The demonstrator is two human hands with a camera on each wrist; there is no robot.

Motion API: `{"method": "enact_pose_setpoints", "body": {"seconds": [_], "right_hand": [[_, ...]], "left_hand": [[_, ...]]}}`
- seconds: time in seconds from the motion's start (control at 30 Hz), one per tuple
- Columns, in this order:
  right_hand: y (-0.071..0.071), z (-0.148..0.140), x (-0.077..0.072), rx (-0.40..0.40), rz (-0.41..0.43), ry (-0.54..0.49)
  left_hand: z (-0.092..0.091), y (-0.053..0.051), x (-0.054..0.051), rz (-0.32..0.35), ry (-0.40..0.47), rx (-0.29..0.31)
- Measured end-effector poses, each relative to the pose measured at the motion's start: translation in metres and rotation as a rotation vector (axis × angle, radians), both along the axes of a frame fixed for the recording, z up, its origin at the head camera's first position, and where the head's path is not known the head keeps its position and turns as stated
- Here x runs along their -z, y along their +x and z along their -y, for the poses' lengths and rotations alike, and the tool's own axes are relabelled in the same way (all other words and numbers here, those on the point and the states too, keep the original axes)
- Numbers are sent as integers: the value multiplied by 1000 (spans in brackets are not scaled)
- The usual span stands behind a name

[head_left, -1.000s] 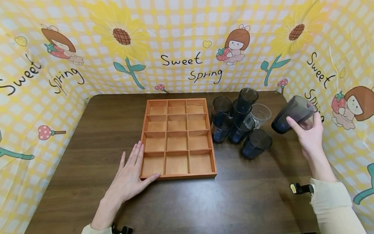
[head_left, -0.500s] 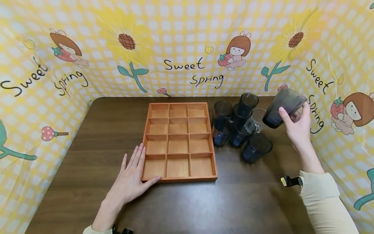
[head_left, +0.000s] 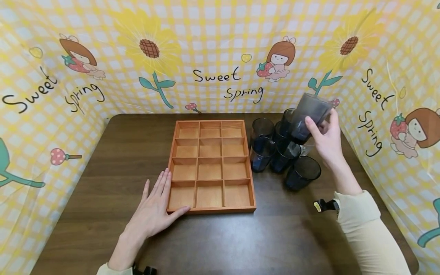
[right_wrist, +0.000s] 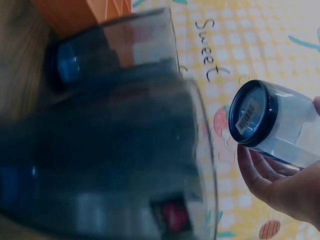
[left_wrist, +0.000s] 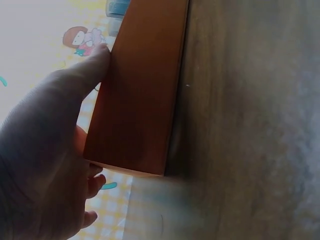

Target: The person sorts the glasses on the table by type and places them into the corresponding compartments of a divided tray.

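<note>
My right hand (head_left: pixel 328 143) grips a dark smoky glass (head_left: pixel 311 114), tilted and raised over the cluster of glasses. In the right wrist view the held glass (right_wrist: pixel 257 117) shows its base with a barcode sticker. Below it stand several dark glasses, among them a front one (head_left: pixel 302 173) and one beside the box (head_left: pixel 262 152). A clear glass (head_left: pixel 307 149) is mostly hidden behind the held one. My left hand (head_left: pixel 152 208) lies against the near left corner of a wooden compartment box (head_left: pixel 209 170), fingers straight along its left side and thumb on the front edge.
The box's compartments hold nothing visible. A brown wooden table (head_left: pixel 220 244) carries everything. Yellow checked cloth (head_left: pixel 213 46) with printed figures walls off the back and both sides. A black wrist strap (head_left: pixel 324 205) sits at my right cuff.
My right hand has carried the dark glass leftward and up, from the table's right side to above the other glasses. My left hand stays at the box corner.
</note>
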State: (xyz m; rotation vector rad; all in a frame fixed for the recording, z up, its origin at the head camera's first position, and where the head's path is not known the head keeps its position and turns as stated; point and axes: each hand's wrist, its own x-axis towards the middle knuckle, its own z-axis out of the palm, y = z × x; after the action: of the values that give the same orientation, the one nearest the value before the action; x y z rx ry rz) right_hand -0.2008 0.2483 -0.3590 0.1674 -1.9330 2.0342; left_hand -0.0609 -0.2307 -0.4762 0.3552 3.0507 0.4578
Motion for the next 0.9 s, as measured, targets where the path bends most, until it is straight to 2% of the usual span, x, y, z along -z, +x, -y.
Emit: {"method": "enact_pose_setpoints", "body": {"seconds": [0.33, 0.67, 0.9], "right_hand": [[-7, 39, -7, -136, 84, 138], [-21, 86, 2, -250, 145, 256], [-28, 113, 6, -312, 165, 264]], "left_hand": [[-1, 0, -1, 2, -5, -5], [-1, 0, 0, 10, -7, -1], [-1, 0, -1, 9, -1, 3]]}}
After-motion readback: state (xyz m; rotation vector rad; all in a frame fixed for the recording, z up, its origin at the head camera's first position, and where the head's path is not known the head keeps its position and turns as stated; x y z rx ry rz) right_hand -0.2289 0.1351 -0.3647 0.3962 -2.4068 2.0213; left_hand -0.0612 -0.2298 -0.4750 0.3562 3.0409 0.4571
